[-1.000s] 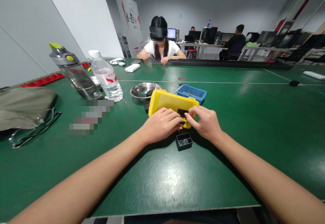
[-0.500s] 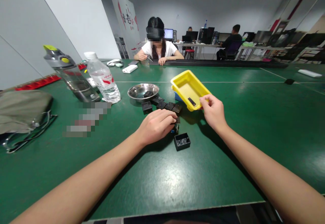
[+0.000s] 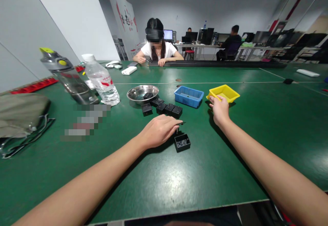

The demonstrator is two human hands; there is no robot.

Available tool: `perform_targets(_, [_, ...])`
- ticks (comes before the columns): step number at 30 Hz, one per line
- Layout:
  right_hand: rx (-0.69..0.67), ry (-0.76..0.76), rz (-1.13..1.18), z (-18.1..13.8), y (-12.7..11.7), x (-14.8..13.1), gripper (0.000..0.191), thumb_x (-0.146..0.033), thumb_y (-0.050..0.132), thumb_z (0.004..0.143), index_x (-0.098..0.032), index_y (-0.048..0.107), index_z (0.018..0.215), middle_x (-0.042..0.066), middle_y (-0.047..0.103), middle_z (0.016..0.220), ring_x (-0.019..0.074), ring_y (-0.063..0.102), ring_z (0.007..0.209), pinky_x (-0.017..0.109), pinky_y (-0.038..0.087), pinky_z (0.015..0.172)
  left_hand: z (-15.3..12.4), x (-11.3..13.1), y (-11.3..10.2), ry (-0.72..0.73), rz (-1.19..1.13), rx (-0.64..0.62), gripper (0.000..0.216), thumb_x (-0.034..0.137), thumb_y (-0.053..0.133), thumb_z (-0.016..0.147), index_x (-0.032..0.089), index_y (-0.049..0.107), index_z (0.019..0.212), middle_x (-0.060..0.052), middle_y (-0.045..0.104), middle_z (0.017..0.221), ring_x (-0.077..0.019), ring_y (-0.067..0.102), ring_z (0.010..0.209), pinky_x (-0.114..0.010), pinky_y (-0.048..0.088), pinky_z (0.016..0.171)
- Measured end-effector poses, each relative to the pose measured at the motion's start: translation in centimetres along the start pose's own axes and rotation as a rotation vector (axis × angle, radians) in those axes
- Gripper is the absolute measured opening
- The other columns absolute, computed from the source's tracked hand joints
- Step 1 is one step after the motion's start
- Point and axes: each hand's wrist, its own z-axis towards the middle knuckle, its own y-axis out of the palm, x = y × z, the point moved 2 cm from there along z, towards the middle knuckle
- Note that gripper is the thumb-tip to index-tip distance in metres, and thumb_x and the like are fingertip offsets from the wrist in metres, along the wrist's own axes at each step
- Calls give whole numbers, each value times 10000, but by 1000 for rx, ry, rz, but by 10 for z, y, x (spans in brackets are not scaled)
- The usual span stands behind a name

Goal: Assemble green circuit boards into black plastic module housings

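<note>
My right hand [image 3: 219, 109] pinches the near left rim of a small yellow plastic bin [image 3: 232, 97], which rests level on the table. A blue plastic bin [image 3: 191, 99] stands to its left, with something small inside. My left hand [image 3: 161, 130] is closed on a thin dark piece [image 3: 182, 122] jutting from its fingertips; most of it is hidden by the fingers. Just below those fingertips sits an open black box [image 3: 182, 144]. Beyond the left hand, several closed black boxes [image 3: 169, 109] stand in a row, some against a steel bowl [image 3: 135, 94] with another black box in it.
A water bottle [image 3: 102, 80] and a grey drinking bottle [image 3: 69, 77] stand at left, by a drab cloth bag [image 3: 23, 115]. A white power bank [image 3: 129, 70] lies farther back. Across the green table [image 3: 238, 157] another person [image 3: 157, 51] sits working with their hands.
The yellow bin has gone from tilted above the blue bin to flat on the table at its right, my right hand still on it. My left hand shows a thin dark piece at its fingertips.
</note>
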Motion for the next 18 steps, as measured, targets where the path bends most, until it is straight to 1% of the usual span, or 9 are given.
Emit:
perform_targets(2, [-14,22,0,0,1,3,244,-355,586,762,-226,531,961,-2,666,862,159,635,763,273,492,657,1,2,1,11,-16,-30,307,247,415,1046,124,660,1182,-100,750,1016,-178,693,864,-319,523,738])
perform_targets(3, [-22,28,-4,0,2,5,253,-354,587,758,-227,529,970,-5,658,859,159,631,767,272,488,658,2,3,3,12,-17,-44,301,262,430,1044,137,681,1154,-97,744,1013,-177,684,865,-318,514,740])
perform_targets(6, [-63,16,-26,-5,5,4,305,-382,596,756,-230,528,1012,1,653,890,167,628,814,285,487,696,2,3,8,-19,-7,-39,302,337,497,1027,167,732,940,-74,726,948,-164,656,819,-309,481,720])
perform_targets(8, [-110,-17,-50,-9,7,1,333,-407,604,758,-230,534,1031,12,657,908,178,627,834,300,486,722,2,2,10,-48,-7,-2,337,379,547,1003,161,708,803,-64,718,910,-163,643,803,-309,469,716])
perform_targets(11, [-191,-95,-111,-19,8,-9,329,-421,597,774,-215,553,1026,26,649,884,197,610,811,325,475,733,2,0,10,-88,-23,16,351,381,583,983,153,663,728,-62,709,892,-164,632,797,-309,460,719])
perform_targets(13, [-265,-170,-159,-29,8,-18,285,-414,581,798,-205,573,991,29,643,874,200,598,813,332,466,757,2,0,7,-115,-48,-14,335,355,554,994,153,657,747,-65,704,896,-163,626,795,-311,454,722])
perform_targets(15, [-386,-256,-207,-41,9,-27,229,-415,585,823,-200,597,902,21,641,836,192,590,799,317,454,767,2,0,4,-133,-101,-68,313,351,511,1006,154,663,817,-70,699,921,-173,628,828,-322,459,751])
perform_targets(18, [-623,-368,-289,-63,13,-36,244,-426,588,866,-198,616,783,-11,619,706,159,549,673,274,417,667,1,1,2,-128,-196,-150,316,452,540,975,160,658,1003,-93,684,1034,-218,626,955,-359,480,840])
